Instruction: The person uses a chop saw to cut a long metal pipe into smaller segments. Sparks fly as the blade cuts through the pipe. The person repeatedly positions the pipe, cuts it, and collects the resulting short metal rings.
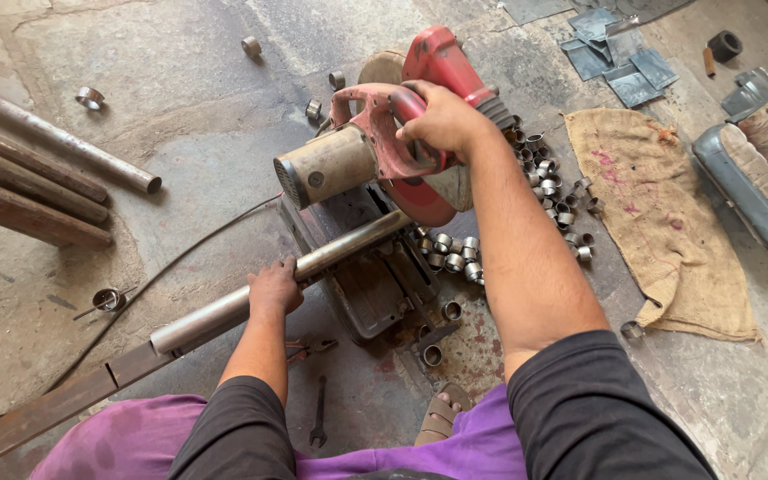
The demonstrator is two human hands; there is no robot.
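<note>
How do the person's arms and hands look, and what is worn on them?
Both hands are bare, with no gloves, rings or watch visible. The left hand and right hand come out of bare forearms. Dark grey, almost black sleeves cover the upper arms down to about the elbows. The fabric looks plain, without any marks.

Head cam, looking straight down over the person's own arms

Single view, worn up top and tilted steeply at the floor, close enough that both forearms fill the lower half. Left hand sits low-centre, right hand further out and higher up, with the knees at the bottom edge.
</note>
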